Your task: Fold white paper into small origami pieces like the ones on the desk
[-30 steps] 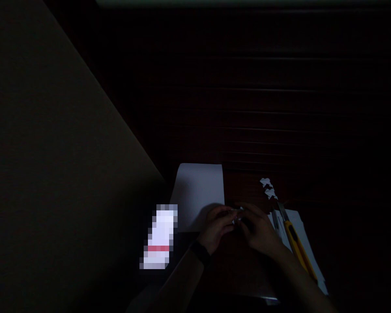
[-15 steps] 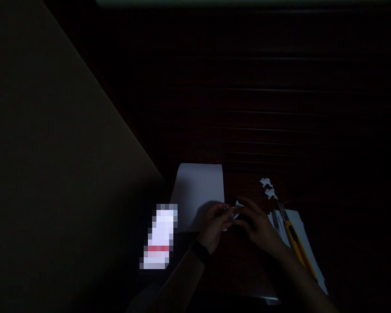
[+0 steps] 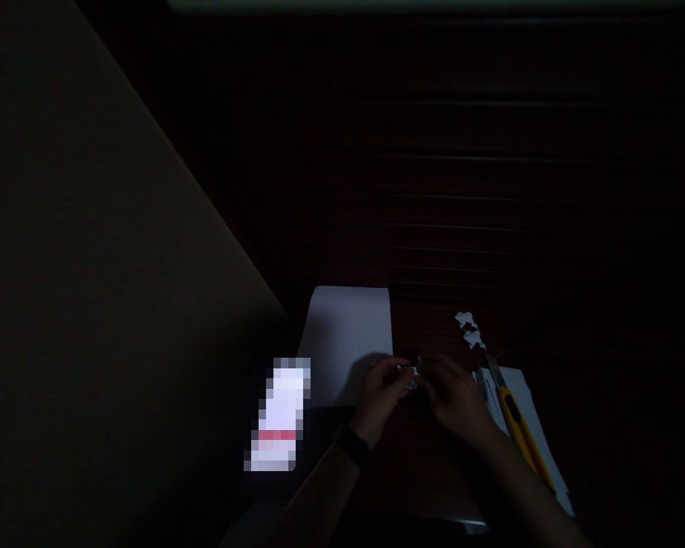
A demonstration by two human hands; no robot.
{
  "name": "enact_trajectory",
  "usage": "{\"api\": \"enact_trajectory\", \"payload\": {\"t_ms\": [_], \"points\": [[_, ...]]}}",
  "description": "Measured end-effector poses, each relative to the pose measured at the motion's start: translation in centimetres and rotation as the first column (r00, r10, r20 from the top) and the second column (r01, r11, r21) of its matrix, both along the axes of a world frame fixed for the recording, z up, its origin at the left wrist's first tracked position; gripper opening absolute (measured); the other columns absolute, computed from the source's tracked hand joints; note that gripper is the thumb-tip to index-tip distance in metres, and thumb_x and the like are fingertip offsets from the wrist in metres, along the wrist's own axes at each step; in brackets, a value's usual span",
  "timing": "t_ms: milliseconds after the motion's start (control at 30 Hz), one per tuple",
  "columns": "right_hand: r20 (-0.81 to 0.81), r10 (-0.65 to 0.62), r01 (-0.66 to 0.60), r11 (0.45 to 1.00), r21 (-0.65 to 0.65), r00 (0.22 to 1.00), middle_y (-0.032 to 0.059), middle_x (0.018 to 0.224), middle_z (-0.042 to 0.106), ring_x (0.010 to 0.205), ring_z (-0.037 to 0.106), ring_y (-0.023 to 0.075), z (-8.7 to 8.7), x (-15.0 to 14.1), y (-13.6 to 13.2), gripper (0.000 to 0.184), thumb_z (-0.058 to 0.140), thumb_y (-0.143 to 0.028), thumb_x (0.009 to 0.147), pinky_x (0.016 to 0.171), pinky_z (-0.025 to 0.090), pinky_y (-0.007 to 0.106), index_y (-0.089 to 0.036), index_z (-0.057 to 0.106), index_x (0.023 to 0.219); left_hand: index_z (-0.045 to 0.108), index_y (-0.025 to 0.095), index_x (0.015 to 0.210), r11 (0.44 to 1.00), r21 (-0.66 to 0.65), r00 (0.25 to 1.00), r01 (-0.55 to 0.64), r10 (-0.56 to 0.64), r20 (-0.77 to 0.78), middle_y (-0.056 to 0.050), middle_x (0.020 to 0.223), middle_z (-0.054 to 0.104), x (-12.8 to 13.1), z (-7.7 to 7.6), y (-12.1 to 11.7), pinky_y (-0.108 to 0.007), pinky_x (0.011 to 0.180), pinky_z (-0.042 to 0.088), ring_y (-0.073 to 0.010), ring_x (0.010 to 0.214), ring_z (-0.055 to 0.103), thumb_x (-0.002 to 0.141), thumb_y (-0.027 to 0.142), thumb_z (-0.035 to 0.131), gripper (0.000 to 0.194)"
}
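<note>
In dim light my left hand (image 3: 380, 390) and my right hand (image 3: 450, 392) meet over the dark table, fingertips almost together. Between them is a small piece of folded white paper (image 3: 412, 377), pinched by the fingers of both hands and mostly covered by them. A dark band circles my left wrist. Just behind the left hand lies a blank white sheet of paper (image 3: 351, 327). To the right of the right hand, a yellow utility knife (image 3: 522, 434) rests on a stack of white paper (image 3: 540, 415), its blade pointing away from me.
Small folded white paper pieces (image 3: 471, 335) lie in a row beyond the knife tip. A bright, pixelated screen-like rectangle (image 3: 279, 411) is left of my left forearm. A pale wall (image 3: 119, 304) rises on the left, and dark slatted wood (image 3: 450, 175) stands behind the table (image 3: 416, 472).
My fingers have shifted around the small paper, and its pointed white tip now shows less. The right hand's fingers are drawn closer together. Everything else lies as before.
</note>
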State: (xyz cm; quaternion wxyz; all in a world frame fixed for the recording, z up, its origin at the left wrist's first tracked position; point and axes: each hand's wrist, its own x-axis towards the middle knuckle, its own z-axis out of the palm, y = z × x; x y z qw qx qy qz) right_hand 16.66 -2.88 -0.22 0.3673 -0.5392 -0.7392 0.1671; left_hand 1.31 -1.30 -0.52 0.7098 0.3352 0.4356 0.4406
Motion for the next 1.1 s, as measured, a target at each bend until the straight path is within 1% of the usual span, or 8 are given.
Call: {"api": "enact_trajectory", "payload": {"t_ms": [167, 300, 433, 567, 700, 833, 933, 1100], "points": [[0.053, -0.023, 0.022, 1.000, 0.007, 0.998, 0.0096, 0.109, 0.058, 0.098, 0.058, 0.0245, -0.3, 0.3, 0.0, 0.015, 0.052, -0.017, 0.081, 0.082, 0.050, 0.039, -0.021, 0.058, 0.095, 0.061, 0.017, 0.102, 0.998, 0.063, 0.997, 0.012, -0.006, -0.082, -0.009, 0.093, 0.065, -0.1, -0.2, 0.1, -0.029, 0.072, 0.047, -0.0203, 0.084, 0.062, 0.063, 0.026, 0.074, 0.042], [0.150, 0.005, -0.002, 1.000, -0.023, 0.989, 0.0096, 0.112, 0.056, 0.097, 0.058, 0.0244, -0.7, 0.7, 0.1, 0.018, 0.051, -0.017, 0.083, 0.079, 0.052, 0.037, -0.022, 0.058, 0.098, 0.061, 0.018, 0.103, 0.993, 0.113, 0.988, 0.018, 0.000, -0.157, -0.010, 0.095, 0.065, 0.0, -0.3, 0.2, -0.030, 0.075, 0.047, -0.0219, 0.089, 0.061, 0.064, 0.026, 0.073, 0.041], [0.264, 0.023, -0.013, 0.999, -0.038, 0.964, 0.0082, 0.116, 0.056, 0.095, 0.061, 0.0234, -0.8, 0.9, 0.0, 0.036, 0.047, -0.010, 0.082, 0.076, 0.054, 0.035, -0.025, 0.053, 0.114, 0.062, 0.019, 0.103, 0.993, 0.114, 0.975, 0.015, 0.011, -0.222, -0.008, 0.092, 0.065, 0.1, -0.3, 0.3, -0.028, 0.072, 0.047, -0.0208, 0.084, 0.061, 0.061, 0.026, 0.075, 0.044], [0.325, 0.049, -0.036, 0.998, -0.046, 0.945, 0.0086, 0.118, 0.056, 0.094, 0.062, 0.0225, -0.9, 0.9, -0.3, 0.050, 0.045, -0.004, 0.079, 0.075, 0.054, 0.034, -0.025, 0.046, 0.124, 0.062, 0.021, 0.107, 0.989, 0.143, 0.972, 0.026, 0.008, -0.236, -0.008, 0.095, 0.064, 0.0, -0.5, 0.3, -0.028, 0.073, 0.048, -0.0208, 0.088, 0.060, 0.064, 0.026, 0.073, 0.046], [0.307, 0.070, -0.057, 0.997, -0.050, 0.949, 0.0096, 0.122, 0.055, 0.101, 0.059, 0.0230, -1.1, 0.8, -0.3, 0.052, 0.045, -0.004, 0.079, 0.082, 0.052, 0.035, -0.024, 0.045, 0.127, 0.057, 0.021, 0.114, 0.990, 0.126, 0.983, 0.059, -0.036, -0.180, -0.009, 0.096, 0.063, 0.0, -0.7, 0.3, -0.032, 0.072, 0.051, -0.0212, 0.086, 0.061, 0.067, 0.025, 0.071, 0.049], [0.191, 0.080, -0.072, 0.996, -0.048, 0.978, 0.0085, 0.114, 0.059, 0.100, 0.059, 0.0226, -0.8, 0.8, 0.0, 0.038, 0.046, -0.011, 0.084, 0.084, 0.051, 0.036, -0.024, 0.052, 0.119, 0.051, 0.022, 0.120, 0.990, 0.128, 0.991, 0.062, -0.047, -0.122, -0.009, 0.096, 0.063, 0.0, -0.5, 0.3, -0.035, 0.074, 0.052, -0.0217, 0.087, 0.061, 0.070, 0.025, 0.068, 0.052], [0.092, 0.073, -0.070, 0.997, -0.034, 0.993, 0.0069, 0.109, 0.063, 0.098, 0.060, 0.0219, -0.4, 0.9, 0.3, 0.030, 0.047, -0.014, 0.085, 0.084, 0.050, 0.036, -0.024, 0.057, 0.111, 0.053, 0.021, 0.116, 0.986, 0.143, 0.986, 0.082, -0.059, -0.158, -0.010, 0.097, 0.063, -0.1, -0.2, 0.3, -0.035, 0.076, 0.051, -0.0232, 0.090, 0.060, 0.069, 0.027, 0.069, 0.050], [0.058, 0.068, -0.064, 0.996, -0.062, 0.996, 0.0047, 0.107, 0.065, 0.097, 0.060, 0.0196, -0.2, 1.3, 0.1, 0.031, 0.047, -0.009, 0.084, 0.085, 0.049, 0.033, -0.024, 0.059, 0.107, 0.057, 0.017, 0.110, 0.976, 0.173, 0.969, 0.135, -0.093, -0.229, -0.012, 0.101, 0.060, -0.1, 0.1, 0.1, -0.033, 0.074, 0.050, -0.0239, 0.090, 0.060, 0.071, 0.032, 0.068, 0.043]]}}
